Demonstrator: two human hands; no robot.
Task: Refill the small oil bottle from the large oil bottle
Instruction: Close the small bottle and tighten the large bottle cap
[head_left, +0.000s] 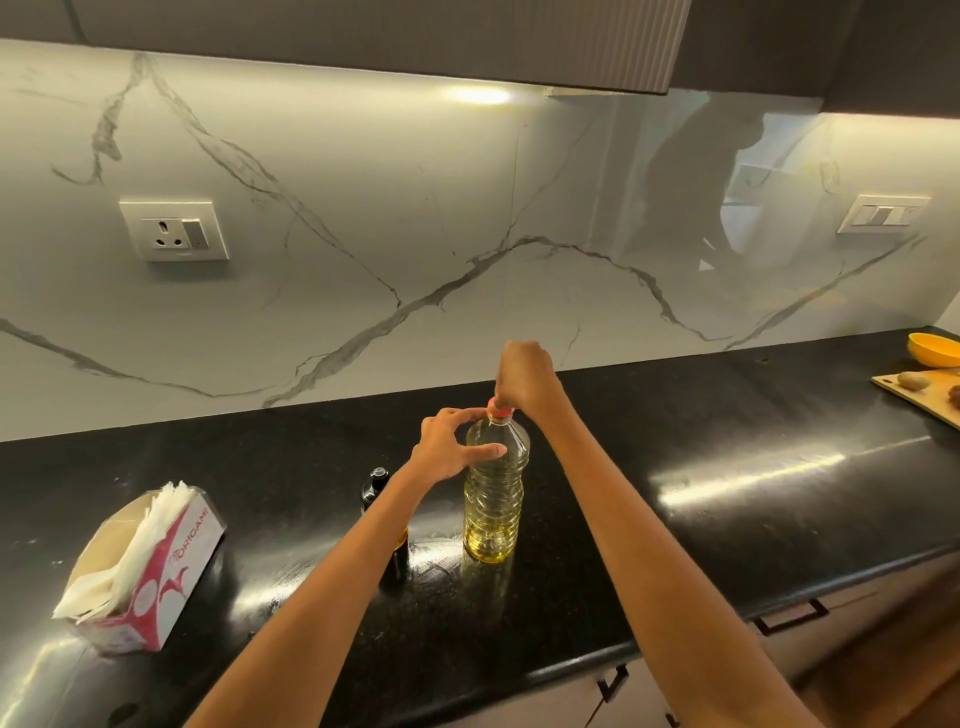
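Black polished stone makes up the surface (675, 467), which runs across the lower half of the frame below a white marble-veined backsplash (363, 234). Near the centre stands the large oil bottle (493, 499), upright, clear ribbed plastic, filled with pale yellow oil. Its red cap (498, 412) is on the neck. The right hand (524, 376) comes down over the cap from above, its grip curled round the cap. The left hand (451, 447) holds the bottle's shoulder, thumb and fingers curved round the upper part from the left side.

Just left of the large bottle, partly hidden behind the left forearm, stands the small oil bottle (375, 486), dark glass with a dark top; how full it is I cannot tell.

At the lower left of the frame sits a red-and-white tissue box (161, 577) with white tissues sticking out. At the far right edge lie a wooden cutting board (914, 395) and an orange bowl (935, 349) beyond it. A socket plate (174, 228) is on the wall at upper left, a switch plate (883, 214) at upper right.
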